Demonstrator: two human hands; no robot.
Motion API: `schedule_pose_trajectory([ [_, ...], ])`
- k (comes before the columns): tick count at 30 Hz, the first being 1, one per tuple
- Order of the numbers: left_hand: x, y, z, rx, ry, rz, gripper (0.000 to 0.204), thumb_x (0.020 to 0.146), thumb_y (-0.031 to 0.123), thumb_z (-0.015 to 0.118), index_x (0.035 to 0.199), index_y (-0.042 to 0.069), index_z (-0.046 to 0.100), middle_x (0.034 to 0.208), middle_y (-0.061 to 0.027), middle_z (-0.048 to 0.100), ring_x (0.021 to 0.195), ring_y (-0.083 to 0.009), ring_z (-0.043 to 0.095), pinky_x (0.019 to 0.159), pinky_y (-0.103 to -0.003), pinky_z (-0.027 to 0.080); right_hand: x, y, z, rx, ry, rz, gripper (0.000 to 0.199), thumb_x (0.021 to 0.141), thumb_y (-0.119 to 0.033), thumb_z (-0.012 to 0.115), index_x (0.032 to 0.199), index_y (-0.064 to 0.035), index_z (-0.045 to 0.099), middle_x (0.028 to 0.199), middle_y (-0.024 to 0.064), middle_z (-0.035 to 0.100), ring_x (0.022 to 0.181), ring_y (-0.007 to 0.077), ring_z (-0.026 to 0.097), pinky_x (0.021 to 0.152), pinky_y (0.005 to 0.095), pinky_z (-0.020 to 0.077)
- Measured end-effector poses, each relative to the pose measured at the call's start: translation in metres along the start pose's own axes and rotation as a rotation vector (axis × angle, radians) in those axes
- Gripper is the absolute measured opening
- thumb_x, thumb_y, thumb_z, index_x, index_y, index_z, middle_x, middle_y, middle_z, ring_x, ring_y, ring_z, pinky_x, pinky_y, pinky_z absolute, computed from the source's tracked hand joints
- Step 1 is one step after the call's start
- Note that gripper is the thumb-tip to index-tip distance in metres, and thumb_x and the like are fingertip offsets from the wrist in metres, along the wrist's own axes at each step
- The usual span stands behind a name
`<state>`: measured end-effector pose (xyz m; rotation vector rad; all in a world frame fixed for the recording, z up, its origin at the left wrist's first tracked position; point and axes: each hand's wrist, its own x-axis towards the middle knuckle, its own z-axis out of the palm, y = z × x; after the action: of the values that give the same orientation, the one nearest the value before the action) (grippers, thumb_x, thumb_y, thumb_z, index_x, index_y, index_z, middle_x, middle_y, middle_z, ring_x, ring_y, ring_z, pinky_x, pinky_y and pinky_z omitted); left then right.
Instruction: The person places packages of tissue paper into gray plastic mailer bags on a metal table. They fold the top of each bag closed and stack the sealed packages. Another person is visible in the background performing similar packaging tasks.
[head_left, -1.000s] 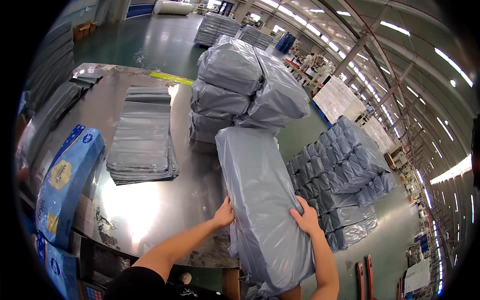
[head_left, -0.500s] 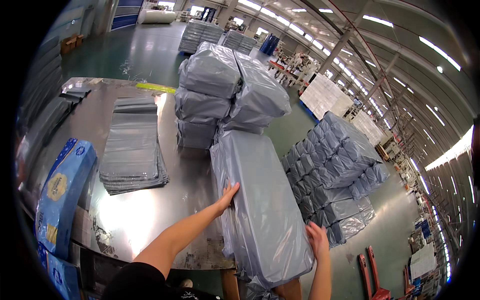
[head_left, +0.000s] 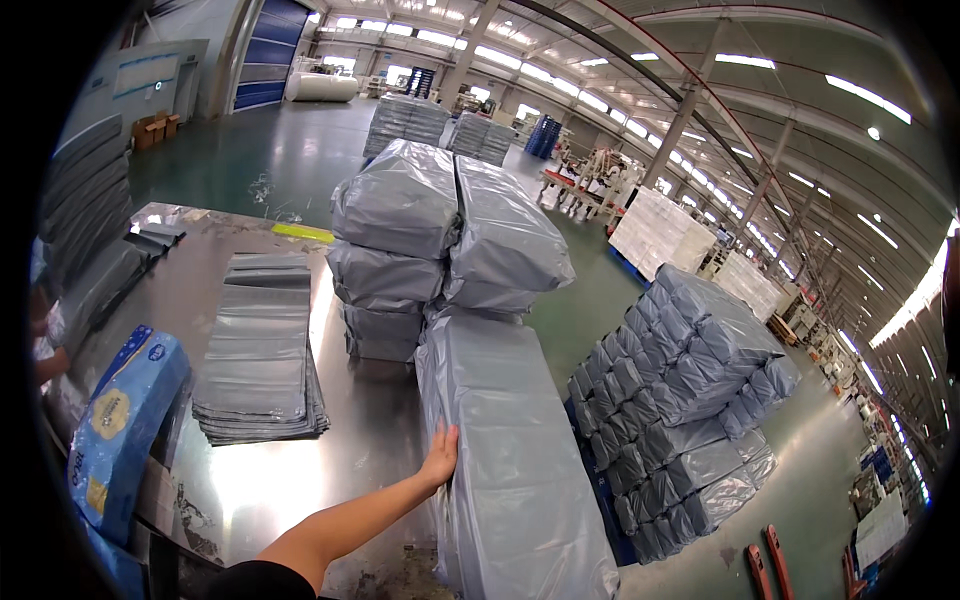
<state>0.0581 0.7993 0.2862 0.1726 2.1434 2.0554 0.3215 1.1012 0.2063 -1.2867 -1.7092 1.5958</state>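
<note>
A long package wrapped in grey plastic film (head_left: 510,450) lies along the right edge of the metal table, its near end running to the lower edge of the picture. My left hand (head_left: 440,456) rests flat against the package's left side, fingers stretched and pointing away from me. It holds nothing. My right hand is out of the picture. Just beyond the package stand stacked grey wrapped bundles (head_left: 395,205), in two columns side by side. To the left of my forearm a pile of flat grey plastic bags (head_left: 255,345) lies on the table.
The metal table (head_left: 370,400) has a yellow strip (head_left: 303,232) near its far edge. A blue printed pack (head_left: 125,420) lies at the left, with part of a person's arm (head_left: 50,366) beyond. Wrapped bundles (head_left: 670,400) fill a pallet at right, near red forks (head_left: 768,565).
My right hand has left the picture from the package's right side. My left hand stays on the left side. The whole view has tilted up, so things appear lower.
</note>
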Motion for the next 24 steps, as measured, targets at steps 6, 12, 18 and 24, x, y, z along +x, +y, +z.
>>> schedule_pose_trajectory([
  [6,0.045,-0.012,0.017,-0.056,0.081,-0.063,0.074,0.096,0.058,0.024,0.15,0.009,0.009,0.146,-0.0234,0.021,0.134,-0.0396,0.027,0.111,-0.04,0.021,0.052,-0.025,0.018,-0.096,0.091,-0.081,0.054,0.091,-0.046,0.048,0.125,-0.0043,0.053,0.11,0.0178,0.062,0.099,0.0286,0.058,0.089,0.0389,0.0458],
  [12,0.09,-0.015,0.034,-0.148,0.1,-0.125,0.075,0.094,0.063,0.021,0.15,0.016,0.006,0.148,-0.0208,0.011,0.132,-0.0443,0.023,0.11,-0.047,0.019,0.118,-0.041,0.057,-0.158,0.136,-0.169,0.054,0.09,-0.045,0.05,0.125,-0.0045,0.053,0.111,0.0184,0.061,0.102,0.0299,0.057,0.091,0.0398,0.0446],
  [18,0.154,-0.011,0.037,-0.175,0.122,-0.14,0.078,0.091,0.067,0.021,0.15,0.017,0.008,0.147,-0.0209,0.013,0.128,-0.0481,0.023,0.109,-0.052,0.016,0.163,-0.054,0.094,-0.231,0.166,-0.221,0.054,0.089,-0.045,0.052,0.125,-0.0047,0.053,0.113,0.019,0.061,0.104,0.0312,0.056,0.092,0.0408,0.0434],
  [24,0.218,0.009,0.052,-0.027,0.193,-0.21,0.08,0.09,0.069,0.023,0.15,0.017,0.014,0.146,-0.0248,0.015,0.131,-0.0462,0.02,0.109,-0.051,0.012,0.179,-0.055,0.115,-0.315,0.179,-0.258,0.054,0.088,-0.044,0.053,0.125,-0.0048,0.053,0.115,0.0196,0.06,0.106,0.0325,0.055,0.094,0.0417,0.0422],
])
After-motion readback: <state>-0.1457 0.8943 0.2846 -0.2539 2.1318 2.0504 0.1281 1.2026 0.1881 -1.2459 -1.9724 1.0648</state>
